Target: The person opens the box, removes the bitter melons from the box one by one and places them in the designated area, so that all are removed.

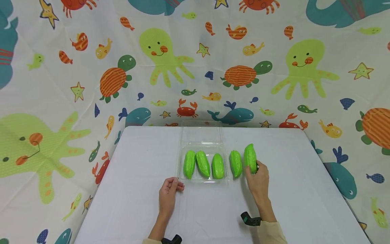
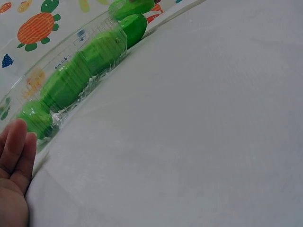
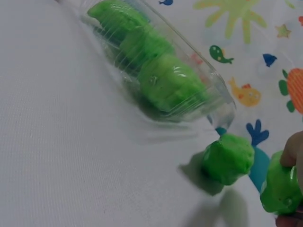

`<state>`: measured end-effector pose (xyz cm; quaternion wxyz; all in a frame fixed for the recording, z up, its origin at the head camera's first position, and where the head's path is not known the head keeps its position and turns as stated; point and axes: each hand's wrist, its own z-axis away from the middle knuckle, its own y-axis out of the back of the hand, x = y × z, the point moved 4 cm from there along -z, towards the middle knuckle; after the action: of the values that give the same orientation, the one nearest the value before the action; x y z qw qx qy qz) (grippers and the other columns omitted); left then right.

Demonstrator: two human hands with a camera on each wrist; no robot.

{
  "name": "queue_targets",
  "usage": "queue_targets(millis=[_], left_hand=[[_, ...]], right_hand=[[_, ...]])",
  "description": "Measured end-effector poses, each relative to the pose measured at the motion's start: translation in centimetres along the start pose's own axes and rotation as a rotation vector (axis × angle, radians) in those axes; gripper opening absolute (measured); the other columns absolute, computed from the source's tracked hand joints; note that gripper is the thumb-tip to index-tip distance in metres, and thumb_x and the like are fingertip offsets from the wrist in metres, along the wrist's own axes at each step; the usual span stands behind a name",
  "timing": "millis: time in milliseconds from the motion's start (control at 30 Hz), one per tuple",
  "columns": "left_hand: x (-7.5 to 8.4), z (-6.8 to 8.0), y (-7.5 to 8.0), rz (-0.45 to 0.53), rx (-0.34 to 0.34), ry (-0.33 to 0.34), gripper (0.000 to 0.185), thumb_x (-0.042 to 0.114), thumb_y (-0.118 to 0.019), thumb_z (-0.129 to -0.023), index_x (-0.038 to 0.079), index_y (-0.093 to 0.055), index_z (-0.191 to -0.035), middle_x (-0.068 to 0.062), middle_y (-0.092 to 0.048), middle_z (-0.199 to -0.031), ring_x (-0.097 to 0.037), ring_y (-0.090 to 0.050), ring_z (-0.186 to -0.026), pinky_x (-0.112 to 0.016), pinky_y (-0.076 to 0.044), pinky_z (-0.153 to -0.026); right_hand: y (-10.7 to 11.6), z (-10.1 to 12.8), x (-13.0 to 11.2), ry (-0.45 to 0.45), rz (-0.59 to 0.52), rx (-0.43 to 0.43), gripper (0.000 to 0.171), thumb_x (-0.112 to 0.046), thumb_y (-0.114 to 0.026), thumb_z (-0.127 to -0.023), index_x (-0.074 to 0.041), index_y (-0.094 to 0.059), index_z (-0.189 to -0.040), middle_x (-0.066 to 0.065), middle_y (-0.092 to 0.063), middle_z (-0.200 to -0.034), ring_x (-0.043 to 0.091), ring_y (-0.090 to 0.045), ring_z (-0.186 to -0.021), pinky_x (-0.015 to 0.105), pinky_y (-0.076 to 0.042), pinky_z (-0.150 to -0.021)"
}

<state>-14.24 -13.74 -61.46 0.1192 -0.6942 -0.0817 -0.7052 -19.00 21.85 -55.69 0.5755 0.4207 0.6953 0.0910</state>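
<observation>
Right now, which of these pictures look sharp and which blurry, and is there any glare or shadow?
Head view: sharp and evenly lit, the backdrop bowed toward the edges. Left wrist view: the clear tray and green pieces are soft, the left hand blurred. Right wrist view: highlights glint on the tray, and the loose green piece casts a soft shadow on the table.

No words, brand names or numbers can be read. Faint marks show on the rim of the clear plastic box [image 2: 71, 56], too blurred to make out.
</observation>
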Motion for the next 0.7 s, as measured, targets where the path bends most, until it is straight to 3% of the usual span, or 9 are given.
queue_targets(millis=[333, 700], left_hand=[[0.0, -0.1, 0.0, 0.005, -0.001, 0.000, 0.029, 0.026, -0.059, -0.102, -0.001, -0.062, -0.110, -0.018, -0.071, -0.089, -0.012, -0.071, -0.073, -0.022, -0.062, -0.078], [0.0, 0.0, 0.1, -0.003, 0.000, 0.014, 0.031, 0.028, -0.060, -0.102, -0.001, -0.063, -0.110, -0.019, -0.071, -0.090, -0.013, -0.071, -0.074, -0.021, -0.061, -0.079]], right_hand=[[-0.6, 0.1, 1.1, -0.032, 0.036, -0.038, 0.049, -0.018, -0.064, -0.092, 0.015, -0.055, -0.128, 0.033, -0.062, -0.115, 0.040, -0.060, -0.095, 0.045, -0.048, -0.073], [-1.3, 0.4, 1.7, -0.073, 0.029, -0.093, 0.050, -0.019, -0.063, -0.093, 0.015, -0.054, -0.130, 0.033, -0.061, -0.117, 0.043, -0.058, -0.105, 0.052, -0.049, -0.084]])
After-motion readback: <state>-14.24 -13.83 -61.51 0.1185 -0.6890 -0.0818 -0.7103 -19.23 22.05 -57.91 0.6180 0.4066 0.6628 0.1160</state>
